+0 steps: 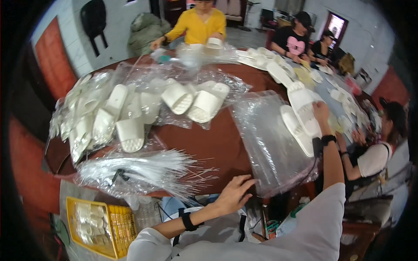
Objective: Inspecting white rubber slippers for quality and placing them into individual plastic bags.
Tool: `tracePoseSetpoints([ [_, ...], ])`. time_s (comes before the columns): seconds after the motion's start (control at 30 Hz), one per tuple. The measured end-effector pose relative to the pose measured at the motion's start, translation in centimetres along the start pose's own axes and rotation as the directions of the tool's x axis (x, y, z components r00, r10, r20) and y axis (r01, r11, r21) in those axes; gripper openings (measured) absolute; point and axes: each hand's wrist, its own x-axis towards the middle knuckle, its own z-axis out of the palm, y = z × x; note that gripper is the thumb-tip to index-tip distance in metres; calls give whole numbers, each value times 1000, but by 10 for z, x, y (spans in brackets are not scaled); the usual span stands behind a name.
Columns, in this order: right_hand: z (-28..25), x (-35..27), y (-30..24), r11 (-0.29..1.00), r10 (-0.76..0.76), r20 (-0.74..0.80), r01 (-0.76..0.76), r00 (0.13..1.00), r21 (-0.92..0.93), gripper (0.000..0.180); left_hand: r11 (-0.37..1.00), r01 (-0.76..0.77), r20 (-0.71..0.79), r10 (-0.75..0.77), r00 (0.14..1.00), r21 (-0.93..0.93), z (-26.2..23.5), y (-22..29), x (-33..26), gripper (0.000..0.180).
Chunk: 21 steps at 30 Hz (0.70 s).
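Observation:
My right hand (321, 114) is closed on the edge of a white slipper (300, 98). That slipper overlaps another white slipper (296, 132) lying on a stack of clear plastic bags (261, 139). At the near corner of the stack is my left hand (235, 193), its fingers apart and holding nothing; whether a fingertip touches the plastic I cannot tell. Left of the bags, a pair of white slippers (204, 104) rests on clear plastic. A bundle of thin white ties (143, 169) lies along the near left table edge.
Bagged slippers (87, 113) are heaped at the left of the brown table (196, 145). A yellow basket (115, 230) with wrapped slippers stands below. Across the table a person in yellow (202, 26) handles a slipper. Other people work around a table at the right. Loose slippers (265, 58) lie at the far right.

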Motion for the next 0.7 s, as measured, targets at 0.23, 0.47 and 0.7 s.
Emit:
tracePoseSetpoints([
  [0.23, 14, -50, -29, 988, -118, 61, 111, 991, 111, 37, 996, 23, 67, -17, 998, -89, -2, -2, -8, 56],
  [0.47, -66, -164, -174, 787, -410, 25, 339, 912, 516, 23, 957, 116, 149, -78, 986, -266, -87, 25, -30, 52],
  [0.7, -92, -288, -259, 699, -524, 262, 233, 810, 676, 20, 889, 244, 119, -214, 970, -389, -172, 27, -40, 56],
])
